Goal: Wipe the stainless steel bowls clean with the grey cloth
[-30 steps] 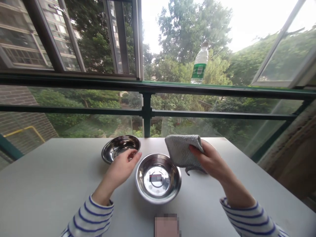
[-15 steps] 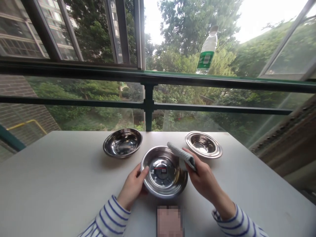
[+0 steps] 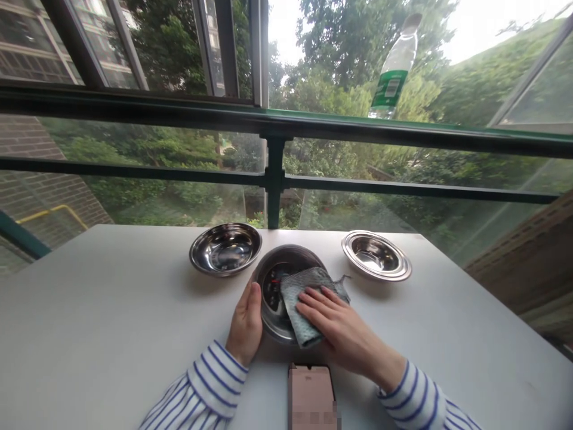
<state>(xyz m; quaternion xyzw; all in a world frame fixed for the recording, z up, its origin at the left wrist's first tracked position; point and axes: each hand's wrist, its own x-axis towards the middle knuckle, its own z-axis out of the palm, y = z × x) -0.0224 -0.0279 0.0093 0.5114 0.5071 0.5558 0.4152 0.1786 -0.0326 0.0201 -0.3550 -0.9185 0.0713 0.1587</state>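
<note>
A steel bowl (image 3: 274, 270) sits in the middle of the white table (image 3: 89, 322), tipped a little toward me. My left hand (image 3: 246, 322) grips its left rim, thumb along the edge. My right hand (image 3: 335, 325) lies flat, fingers stretched out, pressing a grey cloth (image 3: 298, 298) down into the bowl; the cloth covers most of the bowl's inside. Both sleeves are white with blue stripes.
A second steel bowl (image 3: 225, 249) stands at the left rear and a wide-rimmed steel dish (image 3: 376, 255) at the right rear. A phone (image 3: 311, 394) lies at the near edge. A green railing (image 3: 286, 125) with a plastic bottle (image 3: 394, 71) on it runs behind the table.
The cloth went from being held up over the bowl's right rim to lying spread inside it under my flattened right hand. My left hand slid from the left bowl to the middle bowl's rim.
</note>
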